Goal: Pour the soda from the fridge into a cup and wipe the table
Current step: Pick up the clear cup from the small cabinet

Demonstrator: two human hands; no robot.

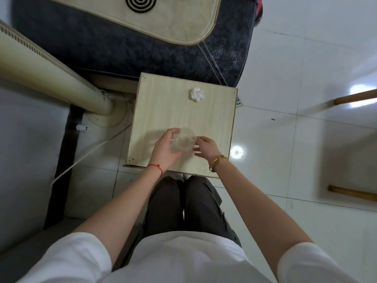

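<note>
the clear round plastic cup stands upright, mouth up, near the front edge of the pale wooden table. left hand curls round it; right hand fingertips touch its rim.

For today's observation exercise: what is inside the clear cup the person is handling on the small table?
The clear cup looks empty: only the wooden table shows through it, no dark soda. The left hand grips its side, covering part of the wall; the right hand touches its rim.
</note>
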